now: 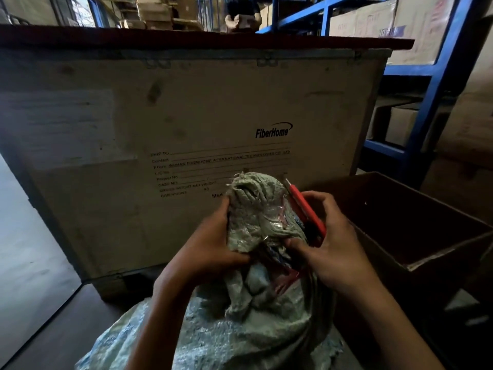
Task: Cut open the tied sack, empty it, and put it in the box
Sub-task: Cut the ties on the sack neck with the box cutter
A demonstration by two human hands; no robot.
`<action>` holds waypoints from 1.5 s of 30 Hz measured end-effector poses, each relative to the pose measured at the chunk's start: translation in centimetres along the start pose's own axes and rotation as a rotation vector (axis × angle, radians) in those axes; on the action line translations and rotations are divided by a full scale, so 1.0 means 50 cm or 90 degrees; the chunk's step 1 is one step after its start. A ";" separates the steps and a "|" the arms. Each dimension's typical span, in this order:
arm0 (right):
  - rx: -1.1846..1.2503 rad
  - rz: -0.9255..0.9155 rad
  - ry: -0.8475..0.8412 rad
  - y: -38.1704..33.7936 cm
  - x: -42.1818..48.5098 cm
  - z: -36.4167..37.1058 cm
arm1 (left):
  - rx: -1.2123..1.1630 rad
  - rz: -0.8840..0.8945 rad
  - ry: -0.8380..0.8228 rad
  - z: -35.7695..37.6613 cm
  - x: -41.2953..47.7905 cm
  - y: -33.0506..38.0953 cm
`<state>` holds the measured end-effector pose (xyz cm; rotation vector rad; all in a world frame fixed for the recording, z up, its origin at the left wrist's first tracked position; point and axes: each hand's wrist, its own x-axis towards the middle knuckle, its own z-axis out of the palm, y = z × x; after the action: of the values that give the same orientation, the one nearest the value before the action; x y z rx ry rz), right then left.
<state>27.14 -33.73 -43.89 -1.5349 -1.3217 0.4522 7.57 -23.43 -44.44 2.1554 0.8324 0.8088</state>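
Observation:
A pale green woven sack (256, 324) stands in front of me, its gathered neck (253, 209) pulled upright. My left hand (213, 244) grips the neck from the left. My right hand (330, 241) holds a red utility knife (306, 209) against the right side of the neck, and its thumb presses on the sack. Clear plastic and coloured bits show at the neck between my hands. An open brown cardboard box (416, 236) sits on the floor just right of the sack.
A large plywood crate (186, 116) marked FiberHome stands right behind the sack. Blue metal shelving (437, 76) with cartons rises at the right. A person stands far back beyond the crate (241, 17). A pale floor strip runs along the left.

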 end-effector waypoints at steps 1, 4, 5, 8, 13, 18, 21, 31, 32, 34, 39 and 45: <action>-0.020 -0.003 0.001 -0.001 0.001 0.001 | 0.082 0.029 0.032 0.003 0.001 0.004; -0.054 -0.018 0.005 -0.002 0.005 0.008 | 0.303 0.067 0.165 0.014 0.010 0.004; -0.055 -0.021 0.012 -0.001 0.005 0.010 | 0.329 0.068 0.187 0.017 0.012 0.000; -0.018 0.009 0.052 0.004 0.007 0.013 | 0.230 0.040 0.167 0.016 0.011 -0.010; 0.028 0.050 0.143 0.003 -0.002 0.029 | -0.095 -0.107 -0.004 0.000 0.000 -0.026; 0.055 0.027 0.153 -0.015 -0.011 0.041 | -0.256 -0.182 0.026 0.012 0.011 -0.007; 0.036 -0.032 0.174 -0.037 -0.024 0.050 | -0.332 -0.241 0.063 0.022 0.028 -0.015; -0.142 -0.203 0.174 -0.047 -0.054 0.136 | -0.380 -0.272 0.204 0.028 0.048 -0.061; -0.149 -0.206 0.181 -0.047 -0.053 0.138 | -0.370 -0.271 0.218 0.027 0.046 -0.056; -0.161 -0.203 0.184 -0.047 -0.050 0.139 | -0.355 -0.268 0.235 0.026 0.044 -0.050; -0.199 -0.212 0.168 -0.048 -0.050 0.141 | -0.346 -0.270 0.247 0.028 0.036 -0.038; -0.218 -0.197 0.159 -0.053 -0.047 0.139 | -0.322 -0.244 0.275 0.028 0.022 0.012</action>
<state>19.49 -33.09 -45.26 -1.5631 -1.4543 -0.1659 9.43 -23.44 -44.45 1.3452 1.0734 1.1508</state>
